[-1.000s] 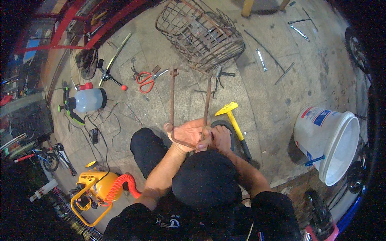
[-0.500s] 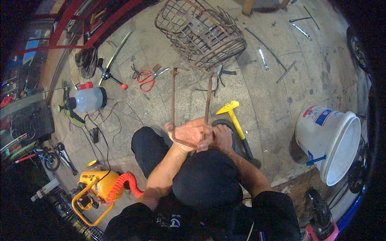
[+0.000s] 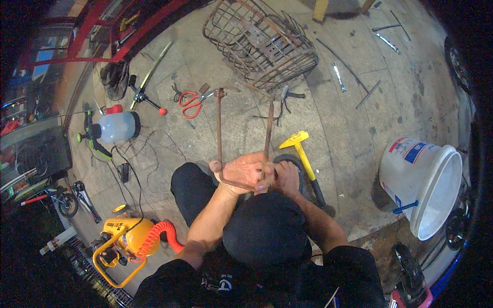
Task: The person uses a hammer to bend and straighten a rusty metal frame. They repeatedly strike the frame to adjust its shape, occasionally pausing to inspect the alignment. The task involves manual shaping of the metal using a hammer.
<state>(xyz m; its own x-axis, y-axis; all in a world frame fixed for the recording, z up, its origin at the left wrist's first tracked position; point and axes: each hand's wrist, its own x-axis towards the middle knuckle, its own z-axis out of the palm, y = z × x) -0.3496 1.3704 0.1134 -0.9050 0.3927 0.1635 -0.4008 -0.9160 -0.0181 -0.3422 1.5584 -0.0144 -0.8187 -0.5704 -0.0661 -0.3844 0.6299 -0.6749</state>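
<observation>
Fingers of my left hand [image 3: 245, 172] curl tight around the bent near end of a rusty U-shaped metal bracket [image 3: 241, 149], whose two rods run away from me toward the wire basket [image 3: 262, 43] on the far side of the concrete floor [image 3: 354, 133]. My right hand [image 3: 285, 178] sits just right of it, close against the right rod; I cannot tell from here whether it grips the rod or only steadies it. I judge both hands crowd the bend so the long rods stay level and aimed at the basket. A yellow-headed hammer [image 3: 304, 156] lies just right of my hands, within easy reach. Red-handled snips [image 3: 191, 102] rest far left by the rod tips, a white bucket [image 3: 423, 182] lies tipped on its side well to the right, and a yellow compressor [image 3: 128, 238] stands near left.
</observation>
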